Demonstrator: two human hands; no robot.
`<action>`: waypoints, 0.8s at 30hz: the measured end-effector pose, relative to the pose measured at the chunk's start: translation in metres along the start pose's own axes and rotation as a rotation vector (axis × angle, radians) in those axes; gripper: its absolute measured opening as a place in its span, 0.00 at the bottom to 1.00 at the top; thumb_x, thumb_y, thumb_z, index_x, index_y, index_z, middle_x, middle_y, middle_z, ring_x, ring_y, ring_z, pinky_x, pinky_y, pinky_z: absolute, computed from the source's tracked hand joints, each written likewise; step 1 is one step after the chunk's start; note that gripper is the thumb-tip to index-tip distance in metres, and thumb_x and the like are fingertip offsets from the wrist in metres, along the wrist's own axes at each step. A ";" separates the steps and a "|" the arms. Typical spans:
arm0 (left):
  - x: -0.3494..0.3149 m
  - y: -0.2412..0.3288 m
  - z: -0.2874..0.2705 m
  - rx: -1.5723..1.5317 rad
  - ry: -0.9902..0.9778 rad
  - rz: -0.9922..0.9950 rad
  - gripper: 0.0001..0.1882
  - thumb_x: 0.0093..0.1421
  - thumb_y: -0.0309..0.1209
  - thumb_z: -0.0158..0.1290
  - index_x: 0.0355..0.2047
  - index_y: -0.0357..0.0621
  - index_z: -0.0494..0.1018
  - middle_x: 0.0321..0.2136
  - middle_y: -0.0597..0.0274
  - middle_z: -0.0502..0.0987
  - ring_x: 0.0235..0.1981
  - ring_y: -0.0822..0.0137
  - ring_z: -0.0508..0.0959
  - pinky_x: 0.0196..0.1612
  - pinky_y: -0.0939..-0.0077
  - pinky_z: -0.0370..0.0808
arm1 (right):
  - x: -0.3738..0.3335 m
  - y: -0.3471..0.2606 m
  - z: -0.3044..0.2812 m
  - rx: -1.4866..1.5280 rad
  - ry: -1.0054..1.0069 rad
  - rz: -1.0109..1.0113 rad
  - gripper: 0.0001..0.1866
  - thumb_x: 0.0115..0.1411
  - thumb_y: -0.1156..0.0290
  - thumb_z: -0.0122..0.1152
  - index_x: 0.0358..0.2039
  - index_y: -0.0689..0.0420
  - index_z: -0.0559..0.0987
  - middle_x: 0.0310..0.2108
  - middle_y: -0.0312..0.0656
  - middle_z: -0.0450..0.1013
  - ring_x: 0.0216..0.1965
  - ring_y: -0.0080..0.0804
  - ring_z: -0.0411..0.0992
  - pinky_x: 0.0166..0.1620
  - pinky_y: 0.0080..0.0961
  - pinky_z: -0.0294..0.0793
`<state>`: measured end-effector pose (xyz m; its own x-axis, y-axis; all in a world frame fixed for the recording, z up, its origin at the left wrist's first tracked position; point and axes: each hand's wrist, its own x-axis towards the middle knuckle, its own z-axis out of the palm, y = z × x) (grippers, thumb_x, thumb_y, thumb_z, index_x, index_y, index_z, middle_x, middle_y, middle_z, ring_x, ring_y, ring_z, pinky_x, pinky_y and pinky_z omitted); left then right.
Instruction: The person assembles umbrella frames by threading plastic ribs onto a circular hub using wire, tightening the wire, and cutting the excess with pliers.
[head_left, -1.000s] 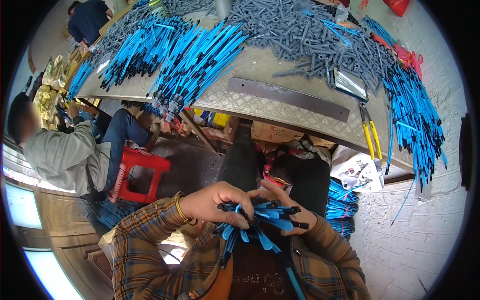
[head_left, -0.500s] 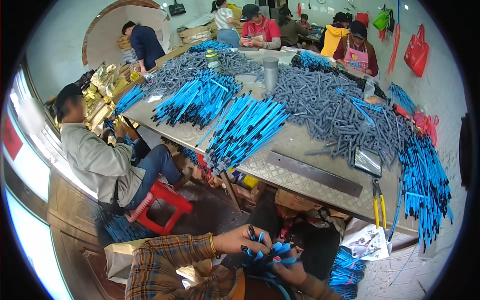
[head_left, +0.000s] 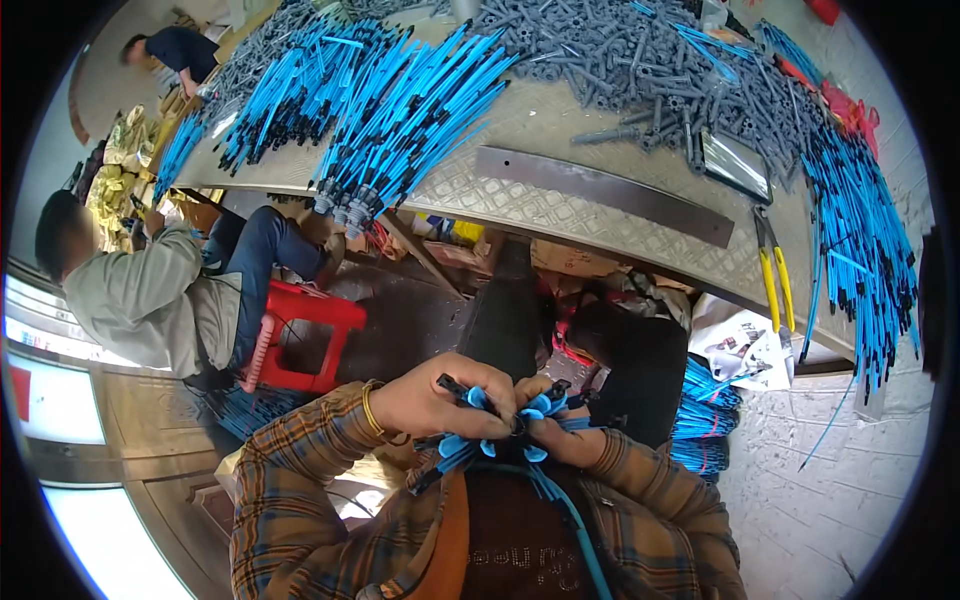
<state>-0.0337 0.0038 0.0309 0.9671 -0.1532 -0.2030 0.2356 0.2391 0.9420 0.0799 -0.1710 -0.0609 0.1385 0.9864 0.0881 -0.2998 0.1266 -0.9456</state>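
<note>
Close to my chest, my left hand [head_left: 435, 402] and my right hand [head_left: 568, 440] meet with their fingertips bent inward. Both hands are closed on a fanned bunch of bright blue strips with black tips [head_left: 535, 453]. The strips spread out on either side of the fingers, and some hang down toward my lap. Where the fingertips meet, a small dark part shows, mostly hidden by the fingers.
Ahead stands a metal table [head_left: 540, 125] with piles of grey plastic plugs [head_left: 620, 60] and blue strips [head_left: 420, 110]. A flat metal bar [head_left: 605, 195], a phone [head_left: 735, 165] and yellow-handled pliers [head_left: 775, 275] lie near its edge. To the left, a co-worker [head_left: 150, 285] sits on a red stool [head_left: 305, 335].
The view has tilted downward, so the table sits higher in the picture. My hands have drawn together at their fingertips, and the blue strips now fan out to both sides.
</note>
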 end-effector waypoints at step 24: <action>0.005 -0.002 0.008 0.105 -0.058 0.140 0.09 0.52 0.22 0.57 0.35 0.37 0.75 0.31 0.61 0.76 0.34 0.71 0.75 0.39 0.78 0.71 | -0.016 -0.010 0.005 0.075 0.078 -0.042 0.17 0.55 0.58 0.61 0.32 0.57 0.69 0.29 0.35 0.63 0.31 0.22 0.63 0.35 0.20 0.64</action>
<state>-0.0304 -0.0050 0.0299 0.9819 -0.1815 -0.0547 0.0846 0.1614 0.9833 0.0760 -0.1871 -0.0517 0.2251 0.9692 0.1001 -0.3611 0.1784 -0.9153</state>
